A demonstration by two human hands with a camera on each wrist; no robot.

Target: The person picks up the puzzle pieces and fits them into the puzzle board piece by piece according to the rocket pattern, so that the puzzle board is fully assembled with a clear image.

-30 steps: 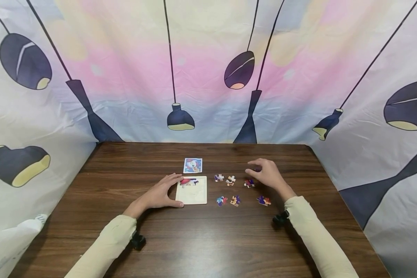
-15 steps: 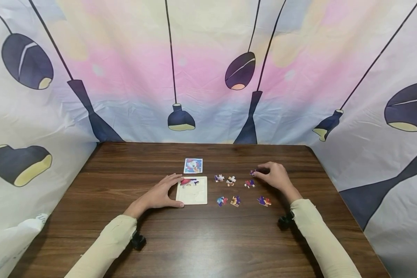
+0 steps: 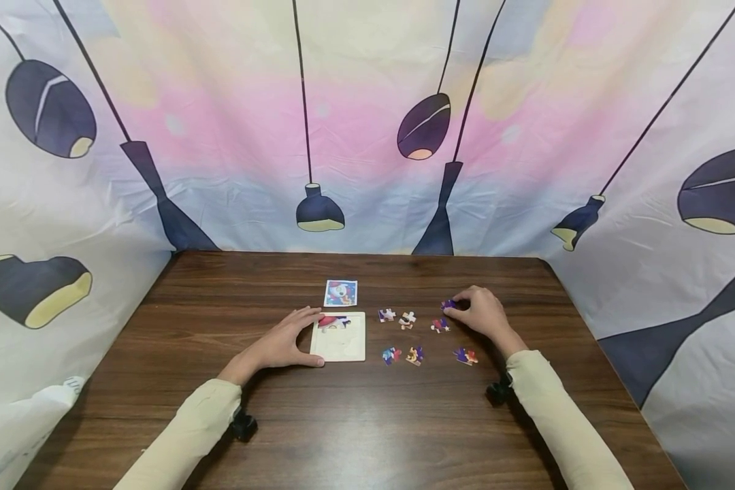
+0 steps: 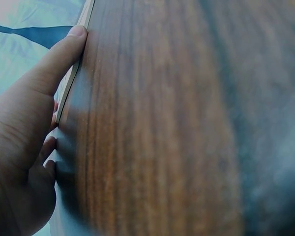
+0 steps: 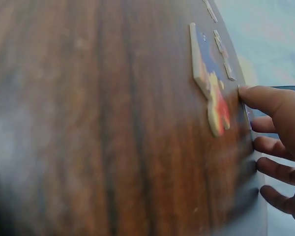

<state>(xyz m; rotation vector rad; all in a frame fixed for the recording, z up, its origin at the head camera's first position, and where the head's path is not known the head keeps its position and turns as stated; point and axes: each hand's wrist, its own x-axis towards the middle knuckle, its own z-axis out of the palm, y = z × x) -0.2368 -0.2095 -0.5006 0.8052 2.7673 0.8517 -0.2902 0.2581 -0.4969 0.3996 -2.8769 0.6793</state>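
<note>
Thumb and fingers of my left hand [image 3: 275,342] span the left side of a cream puzzle board [image 3: 356,347], the thumb at its lower edge and the fingertips at its upper left corner. Red, white and purple pieces [image 3: 334,322] lie in the board's top left. In the left wrist view, the left thumb presses the edge of the board [image 4: 68,91]. At the right, my right hand [image 3: 486,316] pinches a purple piece [image 3: 447,305] at the table surface, between thumb and index finger. Just below it lies a red and purple piece [image 3: 439,326].
A picture card [image 3: 341,293] lies behind the board. Loose pieces lie between board and right hand: two upper ones [image 3: 387,315] [image 3: 407,320] and two lower ones [image 3: 391,355] [image 3: 414,354]. Another piece [image 3: 465,355] is nearer the right sleeve. A printed cloth hangs around the table [image 3: 355,435].
My right hand has come down and back to the right, its finger and thumb closing on the purple piece, which was partly hidden beneath it. My left hand and the board stay put.
</note>
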